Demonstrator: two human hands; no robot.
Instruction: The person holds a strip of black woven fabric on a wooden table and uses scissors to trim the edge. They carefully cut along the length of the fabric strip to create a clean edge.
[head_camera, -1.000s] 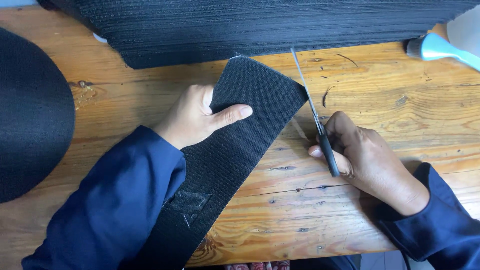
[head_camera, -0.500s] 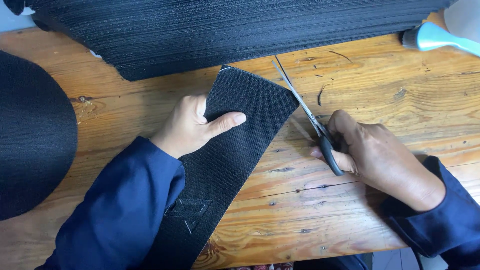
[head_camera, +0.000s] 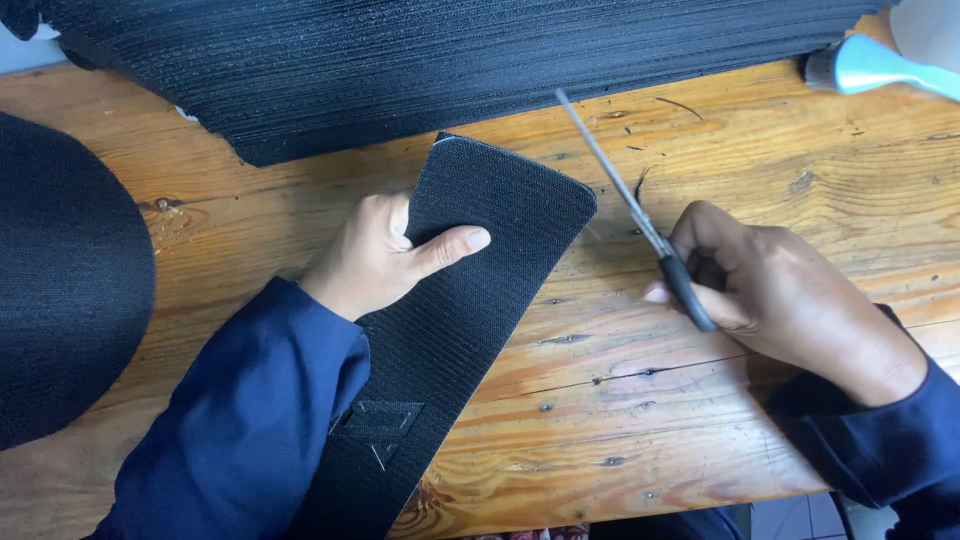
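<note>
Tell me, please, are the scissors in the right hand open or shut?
Shut: the scissors show as one thin metal line, no gap between the blades, held by the right hand beside the black strip.
</note>
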